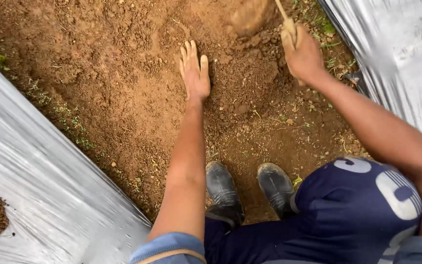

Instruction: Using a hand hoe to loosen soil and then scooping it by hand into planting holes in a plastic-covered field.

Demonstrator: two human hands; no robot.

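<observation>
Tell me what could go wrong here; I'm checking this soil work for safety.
1. The left hand lies flat on the loose soil close to the right hand, whose grip is on a wooden handle; a swing of the tool could strike the fingers.
2. The boots stand on crumbly soil while the person bends forward, so a slip seems possible.
3. The plastic sheet alongside could tear if the tool catches it.

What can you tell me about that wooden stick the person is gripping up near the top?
Only a short part of the wooden stick shows. It is thin, pale tan, like bare wood, and slants up to the left out of the picture. The right hand is closed round its lower end, fingers wrapped over it, above loose brown soil. Its far end is out of view.
</observation>
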